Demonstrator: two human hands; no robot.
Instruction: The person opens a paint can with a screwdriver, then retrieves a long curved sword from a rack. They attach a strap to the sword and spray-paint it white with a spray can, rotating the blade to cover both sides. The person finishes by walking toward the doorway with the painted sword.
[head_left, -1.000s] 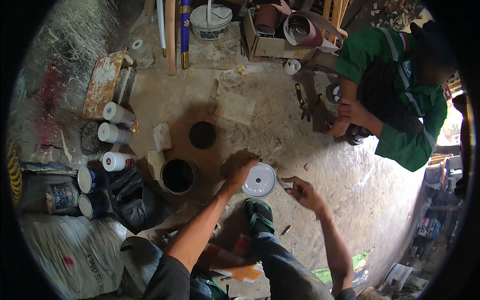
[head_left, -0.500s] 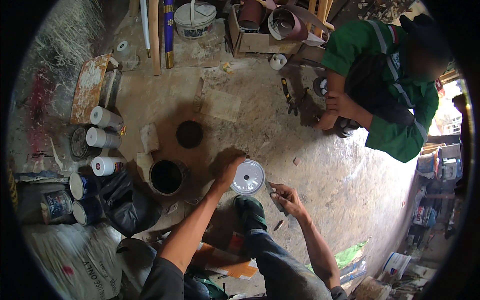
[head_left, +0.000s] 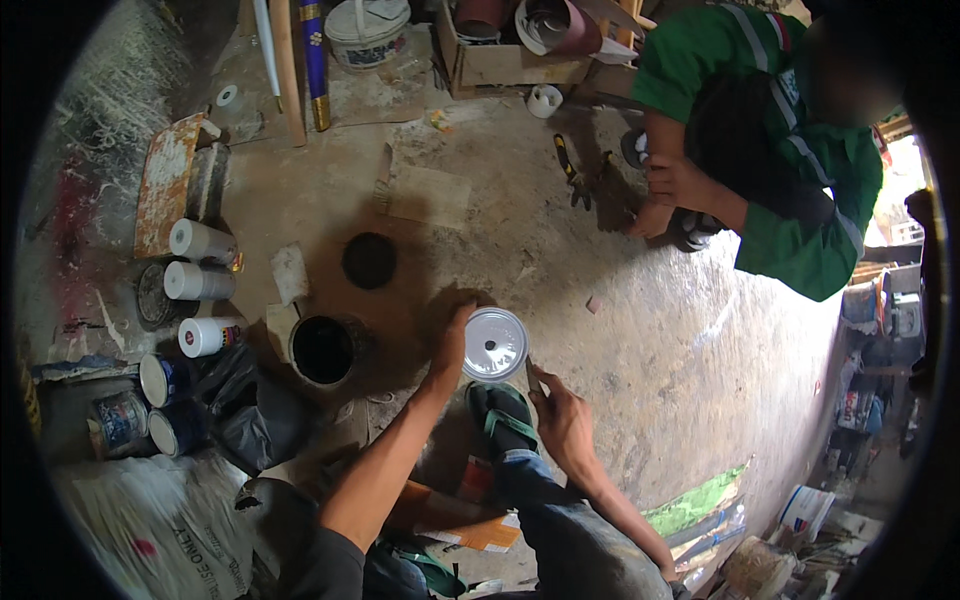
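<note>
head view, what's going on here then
The person's left hand is against the left side of a round, pale-topped tin, while the right hand grips a thin flat tool close to its right edge. An open dark container stands to the left, and a co-worker in green crouches to the right.

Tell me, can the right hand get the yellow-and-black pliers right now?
Probably not right away: the right hand holds a thin tool, and the pliers look a long stretch ahead, near the other person's hands.
</note>
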